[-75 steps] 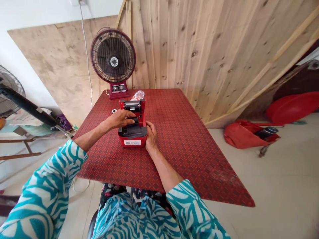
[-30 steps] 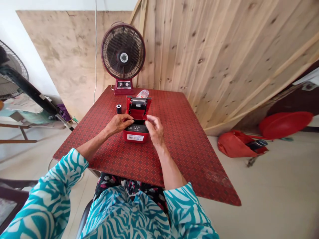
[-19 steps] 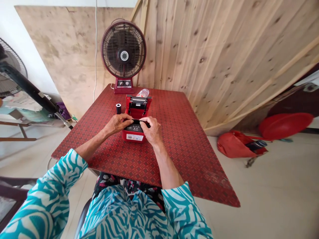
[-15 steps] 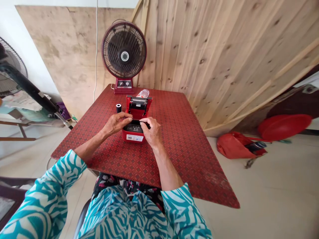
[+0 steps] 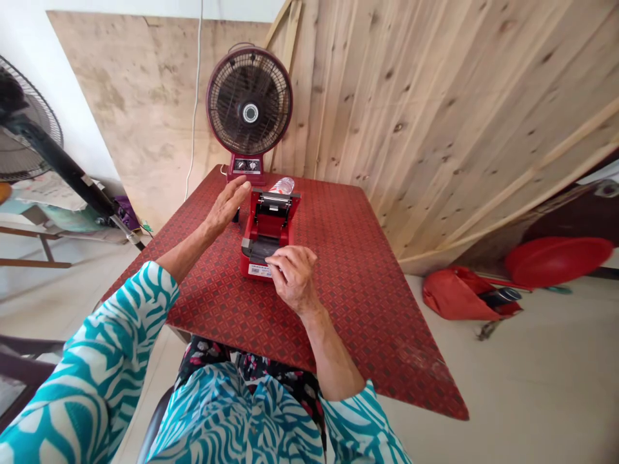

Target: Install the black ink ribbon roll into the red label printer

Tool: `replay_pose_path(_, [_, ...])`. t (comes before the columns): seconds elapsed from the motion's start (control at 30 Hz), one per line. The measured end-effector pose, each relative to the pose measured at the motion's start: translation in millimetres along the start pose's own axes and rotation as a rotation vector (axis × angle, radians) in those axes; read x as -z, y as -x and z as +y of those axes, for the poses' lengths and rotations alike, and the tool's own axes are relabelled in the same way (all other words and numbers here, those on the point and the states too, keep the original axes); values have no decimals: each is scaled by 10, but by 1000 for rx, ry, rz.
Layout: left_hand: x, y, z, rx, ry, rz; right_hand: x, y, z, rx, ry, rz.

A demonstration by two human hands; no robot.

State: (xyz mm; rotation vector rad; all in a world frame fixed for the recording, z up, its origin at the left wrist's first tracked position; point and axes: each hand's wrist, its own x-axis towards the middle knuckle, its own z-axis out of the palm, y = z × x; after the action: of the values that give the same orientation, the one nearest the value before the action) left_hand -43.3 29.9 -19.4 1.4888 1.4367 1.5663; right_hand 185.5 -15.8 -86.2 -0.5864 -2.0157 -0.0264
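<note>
The left hand [image 5: 225, 207] is raised open and apart from the right hand [image 5: 293, 278], whose curled fingers hide the front of the open red thermal printer [image 5: 251, 258], so any grip there cannot be told. The printer sits on the red patterned table [image 5: 338, 258], a small black roll [image 5: 235, 217] mostly hidden behind the left hand, a plastic bottle [image 5: 283, 185] partly hidden behind the printer.

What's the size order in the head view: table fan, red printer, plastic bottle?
Largest to smallest: the table fan, the red printer, then the plastic bottle. The bottle is partly hidden behind the printer, so its full length is unsure.
</note>
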Motion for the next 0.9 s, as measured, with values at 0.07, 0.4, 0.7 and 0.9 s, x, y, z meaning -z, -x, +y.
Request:
replay_pose_path(0.07, [-49, -100, -16, 35, 43, -45, 6, -3, -4, 33, 22, 18])
replay_pose_path(0.4, [-47, -159, 1, -4, 68, -118, 49, -3, -11, 82, 72, 9])
replay_pose_path(0.7, [35, 364, 10, -52, -94, -122, 76, -31, -55, 132, 119, 14])
replay_pose_path(0.9, [94, 734, -185, -327, -346, -236, 88, -20, -95, 151, 150, 23])
